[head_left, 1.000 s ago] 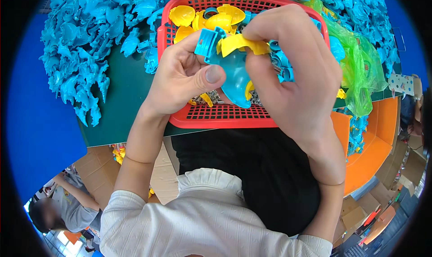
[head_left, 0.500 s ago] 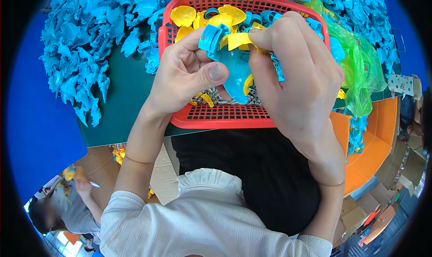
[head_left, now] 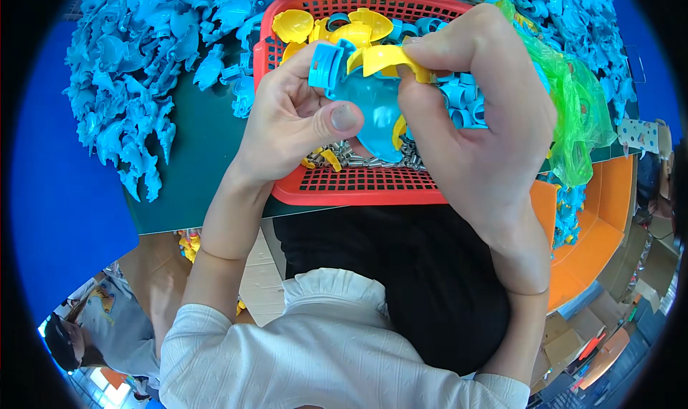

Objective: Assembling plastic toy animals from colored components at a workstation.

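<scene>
My left hand point(head_left: 290, 119) and my right hand point(head_left: 480, 129) together grip a translucent blue plastic toy piece point(head_left: 373, 111) above a red mesh basket point(head_left: 344, 190). A blue ring-shaped part point(head_left: 326, 61) sits at the piece's upper left by my left fingers. My right thumb and fingers press a yellow curved part point(head_left: 387, 58) onto its top. The basket holds loose yellow shells point(head_left: 294, 25), blue rings and small metal screws point(head_left: 355, 158).
A heap of blue plastic parts point(head_left: 143, 72) covers the dark green table point(head_left: 193, 179) at left and upper right. A green plastic bag point(head_left: 573, 115) lies right of the basket. An orange bin point(head_left: 598, 230) stands lower right. Another person point(head_left: 86, 330) is at lower left.
Both hands have turned the blue piece slightly; the yellow part has shifted up to the piece's top under my right fingers. The person at lower left moved an arm.
</scene>
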Demonstrator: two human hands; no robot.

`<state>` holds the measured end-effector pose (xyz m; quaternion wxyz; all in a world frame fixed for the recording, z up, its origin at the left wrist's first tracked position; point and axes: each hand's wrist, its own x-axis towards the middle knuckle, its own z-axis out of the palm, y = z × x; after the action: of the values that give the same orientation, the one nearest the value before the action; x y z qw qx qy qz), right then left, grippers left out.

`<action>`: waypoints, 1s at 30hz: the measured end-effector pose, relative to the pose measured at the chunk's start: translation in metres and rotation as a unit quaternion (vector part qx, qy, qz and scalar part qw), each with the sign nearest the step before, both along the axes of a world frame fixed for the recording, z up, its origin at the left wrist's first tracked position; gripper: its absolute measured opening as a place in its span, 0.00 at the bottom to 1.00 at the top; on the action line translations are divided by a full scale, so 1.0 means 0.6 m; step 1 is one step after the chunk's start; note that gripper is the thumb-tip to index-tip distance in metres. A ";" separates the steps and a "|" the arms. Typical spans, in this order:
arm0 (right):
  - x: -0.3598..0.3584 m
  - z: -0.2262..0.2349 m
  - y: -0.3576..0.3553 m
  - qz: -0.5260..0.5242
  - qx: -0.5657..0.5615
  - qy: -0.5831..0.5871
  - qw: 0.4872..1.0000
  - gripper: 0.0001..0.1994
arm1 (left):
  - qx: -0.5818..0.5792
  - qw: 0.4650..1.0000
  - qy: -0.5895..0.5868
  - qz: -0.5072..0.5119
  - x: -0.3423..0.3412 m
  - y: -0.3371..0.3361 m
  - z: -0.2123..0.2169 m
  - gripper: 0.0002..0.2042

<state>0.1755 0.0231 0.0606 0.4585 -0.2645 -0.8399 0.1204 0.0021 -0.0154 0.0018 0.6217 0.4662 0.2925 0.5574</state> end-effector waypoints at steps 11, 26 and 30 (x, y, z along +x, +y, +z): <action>-0.004 -0.016 0.006 0.006 0.085 -0.025 0.996 0.12 | -0.003 1.000 0.017 -0.001 0.002 0.002 0.004 0.28; 0.004 -0.018 0.011 -0.038 0.018 -0.054 0.998 0.11 | 0.016 0.999 0.031 0.022 0.006 0.006 0.003 0.25; 0.014 -0.012 0.008 -0.008 -0.047 -0.091 0.995 0.12 | 0.006 0.999 0.037 0.015 0.000 0.005 0.004 0.25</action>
<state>0.1839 0.0281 0.0533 0.3682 -0.3019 -0.8695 0.1313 0.0021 -0.0126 0.0044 0.5990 0.4856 0.3196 0.5507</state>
